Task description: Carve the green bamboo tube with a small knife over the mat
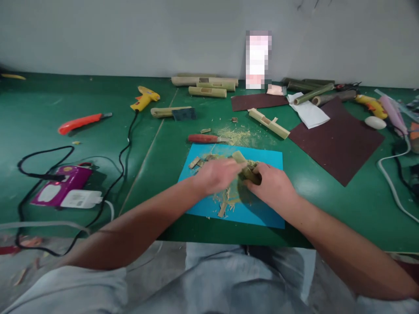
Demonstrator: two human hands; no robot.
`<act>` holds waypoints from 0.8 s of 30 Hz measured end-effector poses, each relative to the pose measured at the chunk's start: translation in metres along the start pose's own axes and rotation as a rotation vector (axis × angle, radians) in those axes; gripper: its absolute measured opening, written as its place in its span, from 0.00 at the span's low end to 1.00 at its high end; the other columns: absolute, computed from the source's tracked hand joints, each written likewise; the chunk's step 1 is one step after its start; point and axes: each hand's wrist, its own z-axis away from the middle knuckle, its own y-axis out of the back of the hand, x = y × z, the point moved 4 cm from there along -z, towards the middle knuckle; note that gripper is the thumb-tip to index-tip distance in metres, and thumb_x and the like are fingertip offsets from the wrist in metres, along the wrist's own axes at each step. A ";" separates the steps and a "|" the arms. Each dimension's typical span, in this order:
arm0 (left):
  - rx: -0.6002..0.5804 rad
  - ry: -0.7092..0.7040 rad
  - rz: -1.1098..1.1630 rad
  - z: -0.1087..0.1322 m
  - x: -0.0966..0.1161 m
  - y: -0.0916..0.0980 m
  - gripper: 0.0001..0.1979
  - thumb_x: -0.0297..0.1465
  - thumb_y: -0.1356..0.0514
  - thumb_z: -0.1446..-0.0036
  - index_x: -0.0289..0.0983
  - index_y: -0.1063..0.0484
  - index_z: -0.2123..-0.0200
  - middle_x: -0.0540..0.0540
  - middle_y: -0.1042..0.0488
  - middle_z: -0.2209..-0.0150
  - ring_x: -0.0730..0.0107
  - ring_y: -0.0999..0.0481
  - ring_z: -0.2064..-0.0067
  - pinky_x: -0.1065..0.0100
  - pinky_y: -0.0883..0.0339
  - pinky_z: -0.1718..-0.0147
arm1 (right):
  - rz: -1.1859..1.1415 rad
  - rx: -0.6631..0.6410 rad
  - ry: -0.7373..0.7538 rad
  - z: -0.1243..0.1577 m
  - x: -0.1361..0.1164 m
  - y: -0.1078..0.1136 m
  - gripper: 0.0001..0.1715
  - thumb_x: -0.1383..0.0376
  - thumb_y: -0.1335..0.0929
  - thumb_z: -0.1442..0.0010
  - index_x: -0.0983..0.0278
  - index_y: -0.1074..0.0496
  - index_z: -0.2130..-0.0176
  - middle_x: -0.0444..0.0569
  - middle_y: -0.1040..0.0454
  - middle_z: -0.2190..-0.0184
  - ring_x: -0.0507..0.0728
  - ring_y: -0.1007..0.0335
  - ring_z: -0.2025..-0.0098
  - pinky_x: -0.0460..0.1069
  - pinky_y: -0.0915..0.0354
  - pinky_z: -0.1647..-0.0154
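My right hand grips the near end of a short bamboo tube, its thumb and fingers around the dark open end. Against the tube's left side my left hand is closed, its fingers pressed together; whatever they pinch is hidden. The tube's pale far end shows just beyond the left fingertips. Under both hands lies a blue sheet strewn with bamboo shavings and small chips. A red-handled knife rests just past the sheet's far edge, beside a patch of pale sawdust.
Cut bamboo pieces lie by the wall, with another notched piece nearer. Brown sandpaper is at right. To the left are a yellow glue gun, an orange utility knife and a purple power strip with cables.
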 end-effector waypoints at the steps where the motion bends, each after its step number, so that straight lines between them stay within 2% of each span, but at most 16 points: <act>1: 0.025 0.030 -0.011 -0.001 -0.005 0.001 0.20 0.36 0.54 0.27 0.37 0.27 0.44 0.42 0.21 0.60 0.63 0.21 0.60 0.65 0.28 0.63 | -0.003 0.001 -0.002 0.000 0.000 0.000 0.11 0.58 0.31 0.42 0.61 0.31 0.62 0.51 0.23 0.64 0.58 0.29 0.67 0.51 0.45 0.71; 6: 0.124 0.083 -0.024 -0.009 -0.024 0.007 0.18 0.35 0.51 0.28 0.36 0.26 0.45 0.42 0.20 0.58 0.63 0.21 0.58 0.66 0.28 0.62 | -0.026 0.000 -0.013 0.000 0.000 0.000 0.10 0.58 0.31 0.43 0.61 0.31 0.63 0.50 0.23 0.65 0.58 0.29 0.66 0.51 0.44 0.71; 10: 0.133 0.064 0.050 -0.010 -0.024 0.010 0.18 0.35 0.49 0.29 0.36 0.25 0.45 0.41 0.20 0.57 0.63 0.20 0.57 0.65 0.27 0.60 | -0.031 0.009 0.003 0.000 0.000 0.000 0.11 0.58 0.31 0.42 0.61 0.31 0.62 0.51 0.23 0.65 0.59 0.28 0.66 0.51 0.43 0.70; 14: 0.205 0.044 0.128 -0.020 -0.024 0.024 0.16 0.34 0.48 0.30 0.37 0.24 0.48 0.42 0.19 0.57 0.64 0.20 0.56 0.65 0.27 0.57 | -0.011 0.015 0.028 0.000 0.000 0.001 0.11 0.58 0.31 0.42 0.61 0.31 0.62 0.51 0.22 0.65 0.59 0.28 0.66 0.51 0.43 0.70; 18: 0.288 0.048 0.150 -0.053 -0.024 0.044 0.15 0.34 0.47 0.31 0.38 0.22 0.52 0.44 0.19 0.60 0.67 0.20 0.58 0.66 0.27 0.58 | 0.002 0.016 0.032 0.001 -0.001 0.002 0.11 0.58 0.31 0.42 0.62 0.31 0.61 0.51 0.22 0.64 0.58 0.28 0.67 0.51 0.44 0.70; 21: 0.314 -0.037 0.115 -0.090 -0.020 0.051 0.14 0.33 0.47 0.31 0.38 0.21 0.52 0.44 0.19 0.60 0.67 0.21 0.59 0.67 0.28 0.59 | -0.003 0.019 0.037 0.002 -0.002 0.003 0.11 0.59 0.30 0.42 0.62 0.31 0.61 0.51 0.22 0.65 0.58 0.28 0.67 0.50 0.45 0.71; 24: 0.355 -0.143 0.099 -0.131 -0.018 0.050 0.14 0.32 0.47 0.30 0.37 0.22 0.51 0.43 0.20 0.60 0.68 0.21 0.59 0.68 0.29 0.59 | -0.010 0.031 0.035 0.002 -0.001 0.002 0.11 0.59 0.29 0.42 0.62 0.31 0.62 0.50 0.22 0.64 0.57 0.28 0.66 0.50 0.46 0.71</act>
